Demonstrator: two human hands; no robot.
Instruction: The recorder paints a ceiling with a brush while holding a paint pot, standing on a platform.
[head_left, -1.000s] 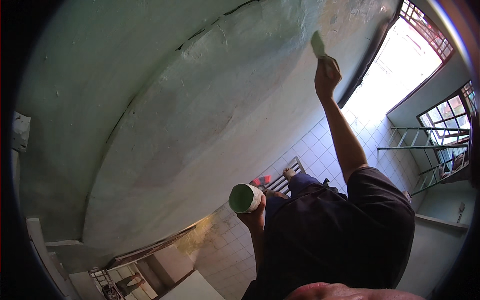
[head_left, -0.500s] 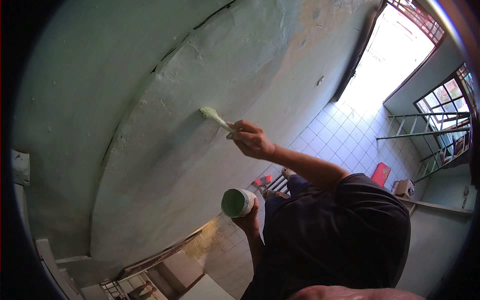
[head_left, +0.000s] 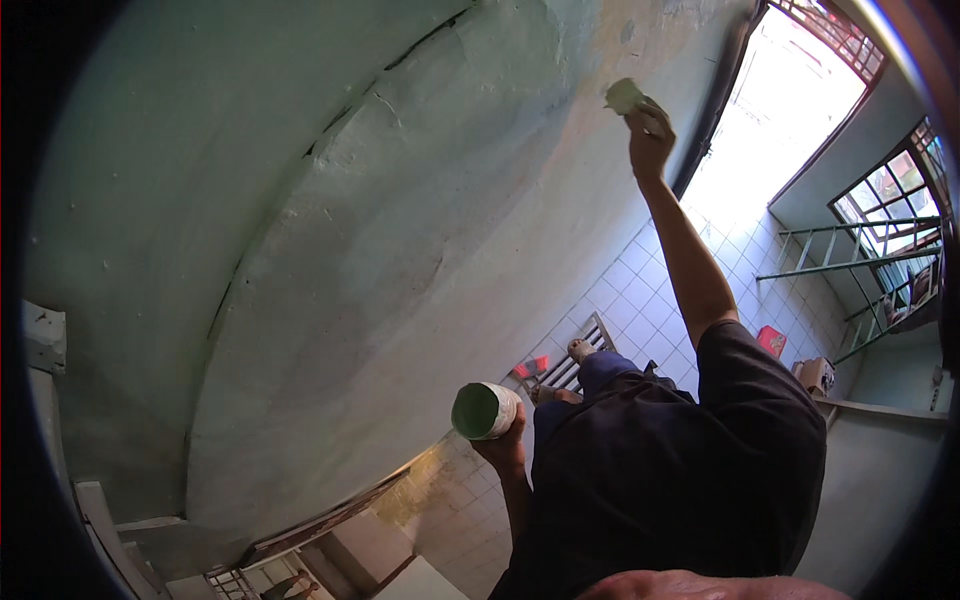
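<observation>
My left hand (head_left: 507,446) is wrapped round a round paint tub (head_left: 508,408), tilted so that its mouth faces left. Green paint coats the inside of the tub. Up toward the doorway my right arm is stretched out, and the right hand (head_left: 650,138) grips a paintbrush (head_left: 625,96) with pale green, paint-laden bristles. The brush is against or just off the wall (head_left: 400,260), beside a brownish patch; whether it touches I cannot tell. This wall is pale green, uneven, with a long dark crack toward the left.
Under my feet is a slatted bench (head_left: 562,372), with a red-and-grey object (head_left: 530,367) beside it. A green metal ladder (head_left: 850,265) leans near the window. A red item (head_left: 770,340) and a cardboard box (head_left: 815,375) lie farther right. The bright doorway (head_left: 790,100) opens at upper right.
My right hand has swung the brush up and right, from the middle of the wall toward the doorway. The tub in my left hand has shifted only slightly.
</observation>
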